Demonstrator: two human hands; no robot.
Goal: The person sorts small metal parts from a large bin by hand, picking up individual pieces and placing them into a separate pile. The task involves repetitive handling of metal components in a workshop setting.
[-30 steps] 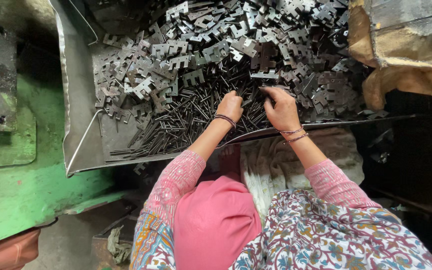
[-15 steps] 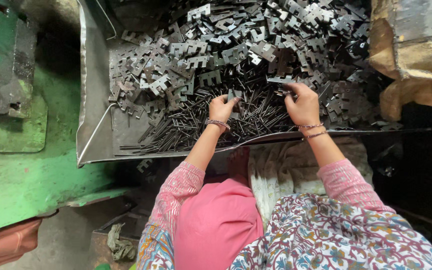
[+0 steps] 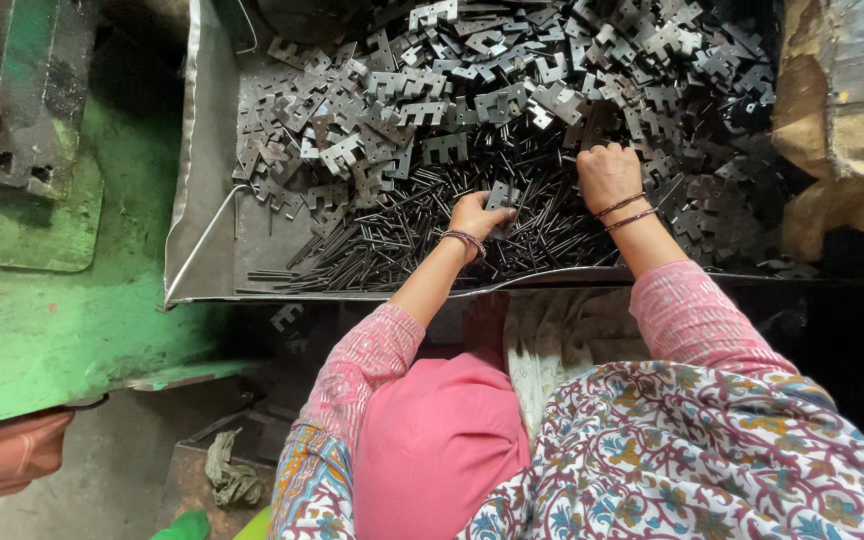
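Grey sheet-metal tray (image 3: 207,215) fills the upper part of our view, and both of our bare hands are down in its load of dark steel pieces. We judge the step in hand to be sorting: picking flat stampings out from among thin rods.

Our left hand (image 3: 479,214) rests on the bed of thin rods (image 3: 392,245) near the tray's front lip. Its fingers are curled and pinch a small flat metal piece (image 3: 500,196) between thumb and fingertips. Our right hand (image 3: 607,172) lies just beside it to the right, knuckles up, fingers bent down into the pile; we cannot tell whether they hold anything, since the fingertips are buried.

The stamped pieces (image 3: 442,148) are flat, dull grey, notched like the letter E, with square prongs, and heaped loosely across the back and right of the tray. The rods are narrow, straight and blackish, lying in a rough fan along the front. One stray stamping (image 3: 285,316) lies below the tray's lip.

Green-painted machine surface (image 3: 42,330), scuffed and dusty, lies to the left; brown sacking (image 3: 842,130) hangs at the right. Pink sleeves and patterned cloth cover our arms and lap.

The next move likely calls for a firm pinch and a clean lift, as edges look thin and sharp.
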